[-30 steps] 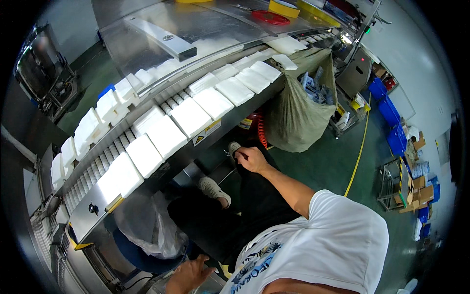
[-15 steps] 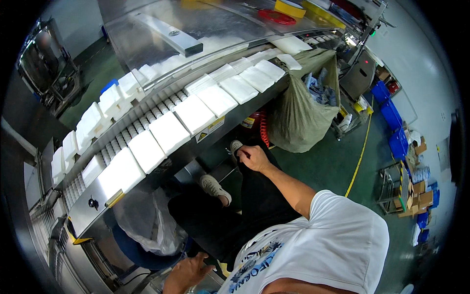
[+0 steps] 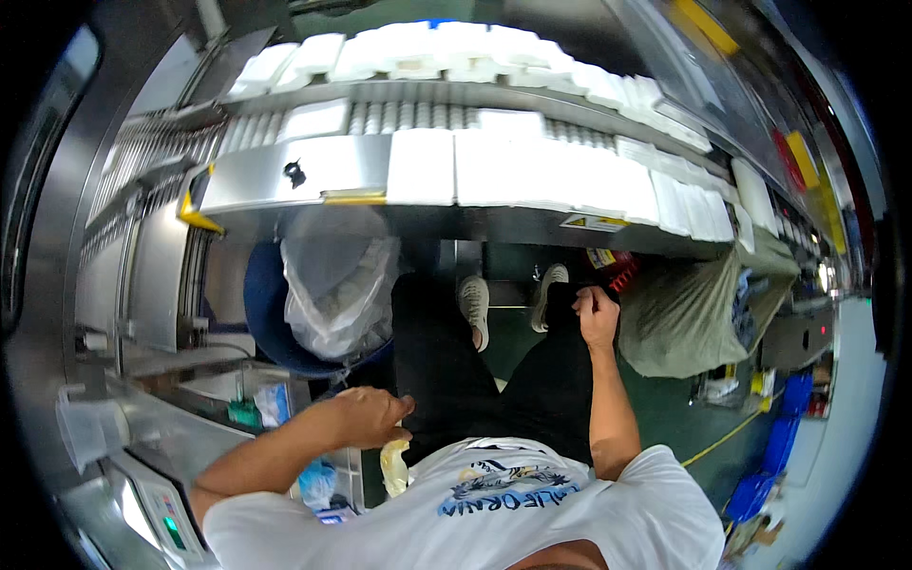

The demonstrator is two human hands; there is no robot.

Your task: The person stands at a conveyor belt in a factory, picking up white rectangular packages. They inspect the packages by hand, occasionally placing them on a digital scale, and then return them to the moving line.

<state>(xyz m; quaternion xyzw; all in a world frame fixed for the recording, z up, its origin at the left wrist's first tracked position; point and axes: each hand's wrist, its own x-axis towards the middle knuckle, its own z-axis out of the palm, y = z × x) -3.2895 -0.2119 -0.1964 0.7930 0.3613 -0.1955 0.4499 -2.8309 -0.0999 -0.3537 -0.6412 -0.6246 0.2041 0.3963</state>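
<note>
My right hand [image 3: 597,316] rests on my right knee, its fingers curled in with nothing visible in them. At my left side, my left hand [image 3: 370,418] hovers beside my thigh with bent fingers. Its palm is turned away, so whatever it might hold is hidden. A crumpled pale yellow piece [image 3: 394,467] sits just below that hand; I cannot tell whether they touch. Beyond my feet, white folded pads [image 3: 532,171] lie in a row along the near edge of the roller conveyor [image 3: 389,118]. Neither hand is near the pads.
More white stacks [image 3: 456,47] line the conveyor's far side. Under its near edge stands a blue bin [image 3: 266,294] with a clear plastic liner [image 3: 342,313]. A greenish cloth sack [image 3: 674,328] hangs at the right. A scale [image 3: 157,508] and a translucent jug [image 3: 90,427] stand at the left.
My view has swung left, so the conveyor lies straight across and the scale shows. My left hand is raised higher beside my thigh, fingers more curled. My right hand stays on the knee.
</note>
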